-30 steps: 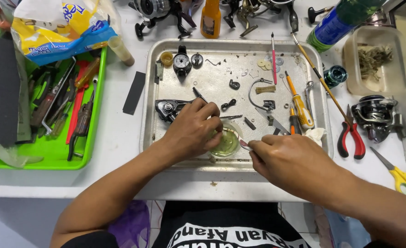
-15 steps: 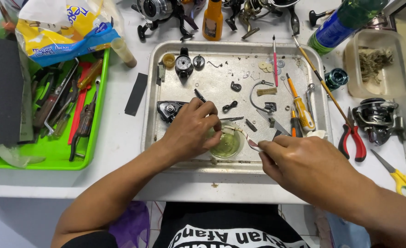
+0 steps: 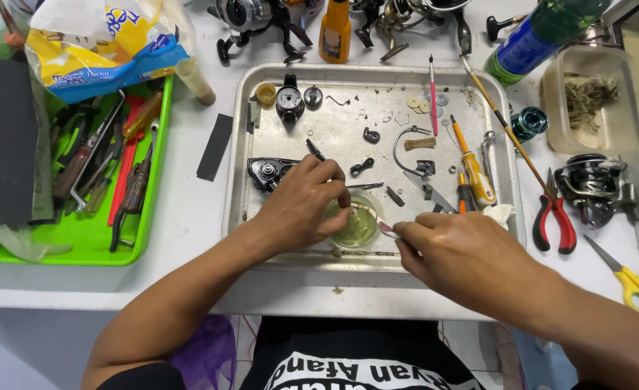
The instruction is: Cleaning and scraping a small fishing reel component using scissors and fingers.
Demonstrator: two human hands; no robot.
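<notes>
Between both hands, over a small green dish [image 3: 354, 225] in the metal tray [image 3: 236, 180]: left hand [image 3: 301, 202] pinches a tiny part, prob. to steady it. Right hand [image 3: 464, 253] grips a thin brush [image 3: 377, 220], tip at the part; dish beneath catches drips.

- We see a fishing-reel repair workshop: reel parts spread in a metal tray [image 3: 236, 144].
- Screwdrivers fill a green tray [image 3: 153, 188]; red pliers [image 3: 553, 217] lie on the white surface [image 3: 189, 217].

Yellow-blue-white bag [image 3: 102, 43], perhaps plastic, top left
</notes>
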